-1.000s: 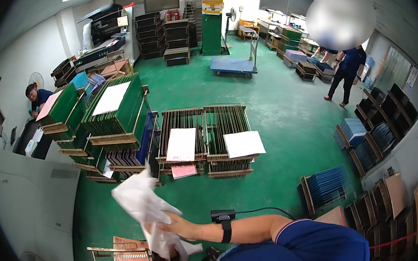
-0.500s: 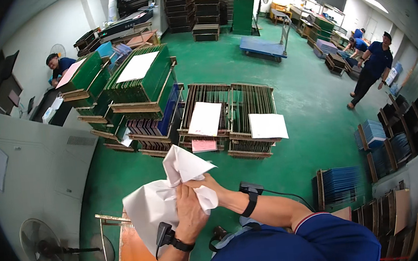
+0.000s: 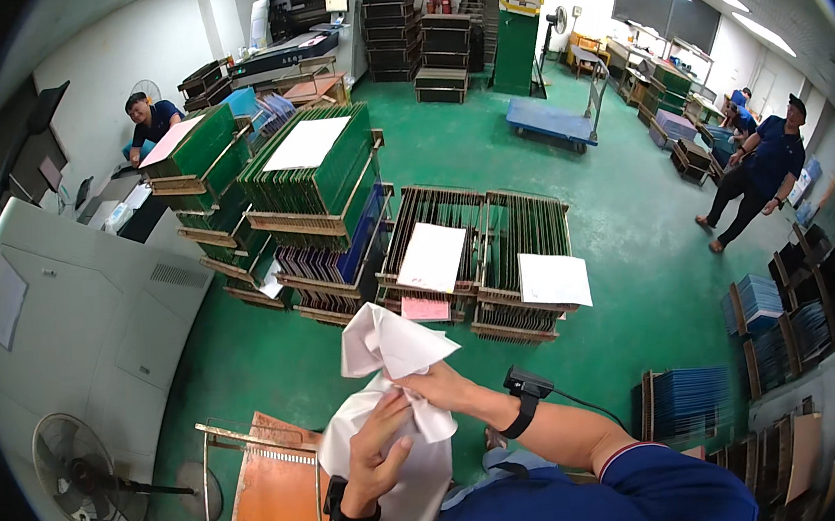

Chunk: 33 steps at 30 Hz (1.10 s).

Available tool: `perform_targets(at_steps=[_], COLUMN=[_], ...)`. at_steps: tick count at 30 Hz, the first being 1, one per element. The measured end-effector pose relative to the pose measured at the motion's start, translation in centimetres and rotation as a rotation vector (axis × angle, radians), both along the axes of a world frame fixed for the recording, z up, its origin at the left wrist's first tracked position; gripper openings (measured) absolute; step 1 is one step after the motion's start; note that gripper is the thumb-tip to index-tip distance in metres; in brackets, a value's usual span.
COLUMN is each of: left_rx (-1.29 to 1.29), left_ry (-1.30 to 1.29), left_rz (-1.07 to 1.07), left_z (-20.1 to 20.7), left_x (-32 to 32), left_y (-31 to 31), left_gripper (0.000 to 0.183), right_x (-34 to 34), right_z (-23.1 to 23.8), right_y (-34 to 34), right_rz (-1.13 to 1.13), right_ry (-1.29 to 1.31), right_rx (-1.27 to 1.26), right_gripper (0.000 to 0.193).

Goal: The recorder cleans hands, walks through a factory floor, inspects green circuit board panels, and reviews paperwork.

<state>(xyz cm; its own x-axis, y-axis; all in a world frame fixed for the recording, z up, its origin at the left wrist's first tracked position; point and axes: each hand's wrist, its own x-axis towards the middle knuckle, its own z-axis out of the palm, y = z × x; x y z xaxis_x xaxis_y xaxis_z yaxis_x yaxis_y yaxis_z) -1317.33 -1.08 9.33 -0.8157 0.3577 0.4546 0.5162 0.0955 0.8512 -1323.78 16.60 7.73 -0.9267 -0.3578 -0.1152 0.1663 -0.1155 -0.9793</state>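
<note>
A crumpled white sheet (image 3: pixel 399 488) hangs in front of my body, gathered at its middle; paper or cloth, I cannot tell. My right hand (image 3: pixel 438 387) is closed around the gathered part, with a bunched flap standing up above it. Against the left side of the sheet rests my left hand (image 3: pixel 376 453), its fingers stretched out and its thumb apart from them. Folds hide part of my right fingers. Each wrist wears a dark strap with a small black device.
An orange board (image 3: pixel 278 485) in a metal frame stands to my lower left, near a fan (image 3: pixel 73 459). Ahead are racks of green panels (image 3: pixel 526 240) topped with white papers. A blue trolley (image 3: pixel 550 122) stands farther back. One person (image 3: pixel 765 162) stands right; another (image 3: pixel 153 120) sits left.
My left hand has loosened from the gathered sheet, and its fingers have straightened. The sheet's lower part has swung right, toward my body. The surroundings have shifted slightly right and down in view.
</note>
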Motion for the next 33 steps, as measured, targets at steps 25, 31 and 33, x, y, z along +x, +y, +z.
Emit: perform_targets(at_steps=[25, 31, 33], left_rx=[-0.322, -0.202, -0.154], left_ry=[0.344, 0.131, 0.224], left_rz=[0.418, 0.350, 0.327], left_z=[3.0, 1.3, -1.1], left_x=[-1.6, -0.5, -0.6], left_y=[0.4, 0.0, -0.1], left_gripper=[0.053, 0.051, 0.048], right_x=[0.0, 0.7, 0.9], right_z=[3.3, 2.1, 1.1], right_y=[-5.1, -6.3, -5.8], right_rz=[-0.205, -0.006, -0.061], right_ry=[-0.123, 0.214, 0.288], right_rx=[-0.385, 0.041, 0.201], right_gripper=[0.041, 0.046, 0.045])
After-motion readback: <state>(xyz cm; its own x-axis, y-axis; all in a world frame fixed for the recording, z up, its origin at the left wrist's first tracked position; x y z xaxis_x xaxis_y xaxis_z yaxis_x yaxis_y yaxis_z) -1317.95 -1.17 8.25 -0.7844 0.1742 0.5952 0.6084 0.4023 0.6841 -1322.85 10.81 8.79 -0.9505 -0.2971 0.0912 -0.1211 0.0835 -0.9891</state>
